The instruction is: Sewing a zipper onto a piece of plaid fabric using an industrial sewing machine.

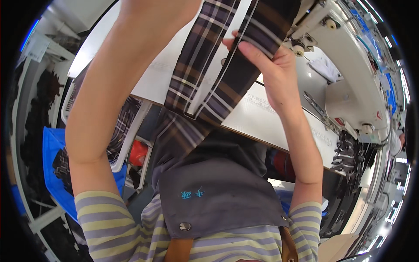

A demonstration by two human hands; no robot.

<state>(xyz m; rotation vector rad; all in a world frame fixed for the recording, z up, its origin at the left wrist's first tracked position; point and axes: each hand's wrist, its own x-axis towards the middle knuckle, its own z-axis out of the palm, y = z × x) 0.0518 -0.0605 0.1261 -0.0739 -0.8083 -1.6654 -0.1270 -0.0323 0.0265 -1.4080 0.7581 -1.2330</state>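
A dark plaid garment piece (196,74) with brown, grey and cream stripes and two white-edged bands rises over the table edge, its lower part hanging down toward my dark apron. My right hand (268,63) grips its right band, thumb on top and fingertips showing in the slit between the bands. My left forearm stretches up the left side; that hand is beyond the upper edge, so what it holds is hidden.
A white sewing machine (353,105) is at right, with scissors (314,105) and a white cloth (323,67) on its bed. The white table (244,115) crosses behind the garment. At left are a blue bin (56,174) and a white basket (124,150) of plaid fabric.
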